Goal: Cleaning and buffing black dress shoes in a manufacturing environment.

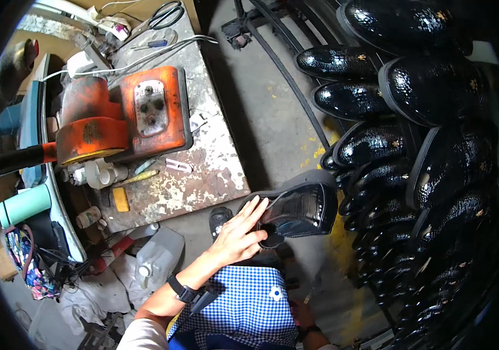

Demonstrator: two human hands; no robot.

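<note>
Left hand [239,233]: centre of the frame, fingers spread wide and flat, fingertips laid on the heel end of a black shoe; dark watch [181,290] on the wrist
Right hand [302,313]: lower centre, mostly hidden behind the checked cloth; open or closed cannot be told
Black shoe [299,209]: glossy, crocodile-pattern upper, just right of the left hand, lying on its side, sole edge toward the top of the frame, above the lap
Checked cloth [246,306]: blue and white, bottom centre, over the lap, with a small white flower-shaped patch
Shoe rack [413,146]: right half of the frame, filled with rows of shiny black shoes of the same pattern, toes pointing left
Tabletop [214,157]: upper left, worn and paint-chipped, near the black shoe but apart from it
Orange machine [124,114]: on the tabletop, rusty, with a grey metal plate on top and a black-handled lever running to the left edge
Scissors [165,14]: top centre, at the far end of the tabletop, beside white cables
Plastic jug [157,256]: whitish, on the floor at lower left, below the tabletop edge
Floor [273,116]: grey concrete with yellow flecks, between tabletop and shoe rack
</note>
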